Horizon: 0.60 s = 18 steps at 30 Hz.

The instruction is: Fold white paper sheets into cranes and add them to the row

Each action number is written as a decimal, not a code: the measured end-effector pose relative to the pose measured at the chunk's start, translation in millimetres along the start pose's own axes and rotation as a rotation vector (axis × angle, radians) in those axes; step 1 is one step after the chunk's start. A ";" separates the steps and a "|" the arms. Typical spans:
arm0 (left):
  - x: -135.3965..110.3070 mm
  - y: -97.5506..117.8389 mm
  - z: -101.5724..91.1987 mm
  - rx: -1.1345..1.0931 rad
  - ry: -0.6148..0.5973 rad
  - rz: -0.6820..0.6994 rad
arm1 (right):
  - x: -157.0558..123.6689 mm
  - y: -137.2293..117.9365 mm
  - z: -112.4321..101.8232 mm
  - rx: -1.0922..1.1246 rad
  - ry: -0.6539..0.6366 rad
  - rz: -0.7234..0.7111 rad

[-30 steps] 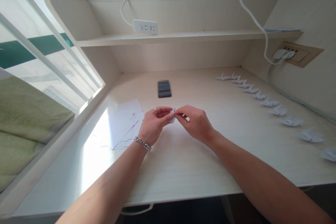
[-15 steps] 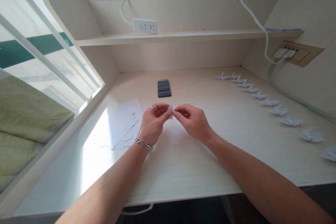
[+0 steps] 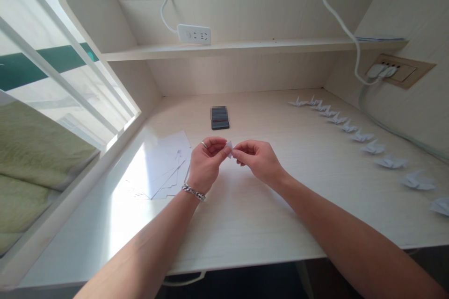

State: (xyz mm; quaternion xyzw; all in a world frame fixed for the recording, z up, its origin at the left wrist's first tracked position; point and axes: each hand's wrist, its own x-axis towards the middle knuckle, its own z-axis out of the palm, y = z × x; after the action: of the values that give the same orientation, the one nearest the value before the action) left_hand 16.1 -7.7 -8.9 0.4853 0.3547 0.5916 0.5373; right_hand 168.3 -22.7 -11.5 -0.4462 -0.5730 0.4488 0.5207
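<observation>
A small folded piece of white paper (image 3: 229,146) is held above the middle of the desk. My left hand (image 3: 206,161), with a ring and a chain bracelet on its wrist, pinches the paper between thumb and fingers. From the other side, my right hand (image 3: 258,159) closes thumb and forefinger on the paper's right edge. The fingertips partly cover the paper, so its exact folds do not show. Along the right side of the desk runs a row of several folded white paper cranes (image 3: 373,147).
White paper sheets (image 3: 168,159) lie left of my hands, partly in bright sunlight. A dark phone (image 3: 220,118) rests beyond my hands. On the shelf (image 3: 245,48) stands a white power strip (image 3: 194,34). A white cable (image 3: 336,16) hangs down to the wall socket (image 3: 403,71).
The fingers of my right hand have shifted slightly, with the lower fingers now showing beneath the thumb. My left hand keeps its pinch on the paper, almost unmoved.
</observation>
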 end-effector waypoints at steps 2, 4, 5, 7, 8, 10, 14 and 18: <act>-0.2 -0.2 0.2 0.005 -0.007 0.003 | -0.7 -1.1 0.4 -0.017 -0.002 -0.016; -0.1 -0.8 0.2 0.010 -0.007 0.009 | -2.3 -2.9 0.8 -0.100 0.003 -0.053; -0.1 -1.1 0.1 0.013 -0.007 0.013 | -3.3 -3.9 1.0 -0.157 0.007 -0.076; -0.2 -1.3 0.4 0.022 -0.013 0.021 | -5.0 -5.6 1.1 -0.270 0.015 -0.117; -0.4 -1.1 0.7 0.030 -0.018 0.025 | -5.6 -6.2 0.8 -0.315 0.014 -0.129; -1.1 -0.1 2.0 0.050 -0.027 0.031 | -6.0 -6.8 -0.3 -0.384 0.004 -0.140; -3.1 2.5 5.3 0.076 -0.044 0.023 | -4.8 -6.3 -3.6 -0.451 -0.036 -0.135; -3.6 2.5 5.8 0.057 -0.029 -0.005 | -2.1 -3.2 -4.4 -0.324 -0.114 -0.069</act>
State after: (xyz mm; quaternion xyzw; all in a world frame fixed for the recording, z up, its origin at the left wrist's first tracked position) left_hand 20.7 -12.2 -5.6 0.5081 0.3649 0.5730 0.5295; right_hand 172.7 -25.1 -8.5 -0.4784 -0.6812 0.3571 0.4238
